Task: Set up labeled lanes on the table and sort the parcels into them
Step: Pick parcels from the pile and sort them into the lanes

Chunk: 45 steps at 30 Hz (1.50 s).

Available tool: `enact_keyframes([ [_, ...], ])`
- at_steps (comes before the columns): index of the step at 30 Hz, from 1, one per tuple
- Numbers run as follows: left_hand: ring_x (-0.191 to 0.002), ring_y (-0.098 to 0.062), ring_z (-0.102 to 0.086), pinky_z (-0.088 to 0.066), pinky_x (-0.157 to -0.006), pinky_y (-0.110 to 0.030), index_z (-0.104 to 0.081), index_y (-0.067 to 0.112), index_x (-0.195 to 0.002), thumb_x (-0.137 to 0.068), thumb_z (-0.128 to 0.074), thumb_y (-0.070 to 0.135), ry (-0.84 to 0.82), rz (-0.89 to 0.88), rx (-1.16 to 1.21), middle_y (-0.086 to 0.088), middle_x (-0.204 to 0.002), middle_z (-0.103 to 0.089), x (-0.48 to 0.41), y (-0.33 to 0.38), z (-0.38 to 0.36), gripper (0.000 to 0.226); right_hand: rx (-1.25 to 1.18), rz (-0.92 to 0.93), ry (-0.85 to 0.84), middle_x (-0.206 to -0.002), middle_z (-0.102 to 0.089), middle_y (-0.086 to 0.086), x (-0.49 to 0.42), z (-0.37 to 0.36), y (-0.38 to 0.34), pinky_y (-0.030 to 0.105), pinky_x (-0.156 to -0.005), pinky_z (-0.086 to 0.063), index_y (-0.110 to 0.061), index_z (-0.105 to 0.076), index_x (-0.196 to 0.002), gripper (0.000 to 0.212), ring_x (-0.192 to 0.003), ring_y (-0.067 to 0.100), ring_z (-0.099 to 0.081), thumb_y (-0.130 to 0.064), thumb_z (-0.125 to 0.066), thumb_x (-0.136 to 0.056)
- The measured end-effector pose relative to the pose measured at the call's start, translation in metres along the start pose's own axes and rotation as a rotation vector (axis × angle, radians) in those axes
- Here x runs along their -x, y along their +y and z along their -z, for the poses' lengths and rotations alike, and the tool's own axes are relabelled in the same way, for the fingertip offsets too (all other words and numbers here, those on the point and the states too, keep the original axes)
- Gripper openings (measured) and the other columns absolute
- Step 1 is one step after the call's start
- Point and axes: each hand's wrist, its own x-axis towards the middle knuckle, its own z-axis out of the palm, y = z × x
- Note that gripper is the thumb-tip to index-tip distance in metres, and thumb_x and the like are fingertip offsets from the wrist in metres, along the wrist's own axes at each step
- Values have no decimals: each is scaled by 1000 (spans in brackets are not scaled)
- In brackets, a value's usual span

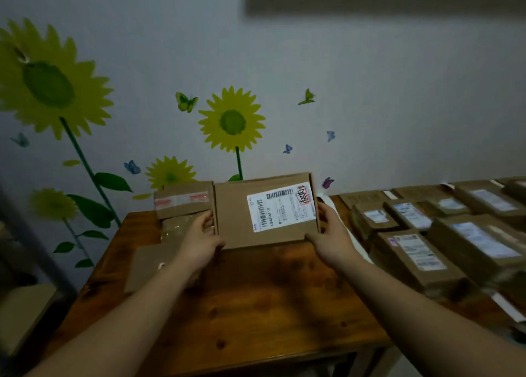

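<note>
A flat brown cardboard parcel [236, 220] with a white shipping label [281, 207] is held tilted up above the far part of the wooden table [256, 305]. My left hand [200, 238] grips its left edge and my right hand [331, 238] grips its right edge. Behind my left hand a taped brown box [182, 200] rests on another parcel wrapped in clear film [178, 227]. A flat cardboard piece [149, 265] lies on the table's left side, partly under my left forearm.
Several labeled brown parcels [418, 257] lie in rows on the right, with white paper strips [509, 308] between them. A white wall with sunflower stickers [232, 120] stands behind the table. A pale box [25, 311] sits low at the left.
</note>
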Motion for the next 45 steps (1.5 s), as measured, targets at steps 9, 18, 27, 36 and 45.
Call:
enact_keyframes([
  [9, -101, -11, -64, -52, -65, -24, -19, 28, -148, -86, -64, 6, 14, -136, 127, -8, -132, -52, 4, 46, -80, 79, -118, 137, 104, -118, -55, -18, -20, 94, -3, 20, -86, -48, -35, -45, -136, 57, -109, 0, -53, -9, -64, -88],
  [18, -84, -21, -62, -54, -56, -32, -42, 24, -105, -85, -64, 4, -142, 25, 49, -9, -112, -57, -21, 55, -140, 35, -210, -80, 183, -106, -61, -7, -22, 132, 24, 35, -75, -59, -39, -48, -121, 44, -90, 15, -66, -8, -58, -91],
  [27, -56, -18, -62, -42, -41, -24, -33, 28, -139, -93, -51, 7, -523, 86, -145, -6, -93, -64, -18, 47, -252, 54, -29, -377, 229, -101, -61, -5, 13, 206, 88, 33, -77, -54, -29, -49, -124, 30, -92, 17, -62, -24, -54, -95],
  [36, -71, -7, -69, -51, -50, -18, -42, 40, -136, -97, -46, 21, -720, 179, -210, 15, -92, -59, 5, 52, -379, 43, -141, -480, 261, -103, -64, 4, 34, 321, 145, 30, -61, -56, -45, -34, -126, 55, -77, 19, -72, -20, -65, -88],
  [45, -84, -26, -65, -55, -56, -35, -41, 21, -130, -83, -69, 11, -422, 406, -78, -10, -111, -58, 36, 37, -458, 55, -99, -476, 217, -104, -66, 3, 14, 390, 199, 46, -89, -54, -18, -54, -117, 29, -94, 20, -66, -28, -60, -91],
])
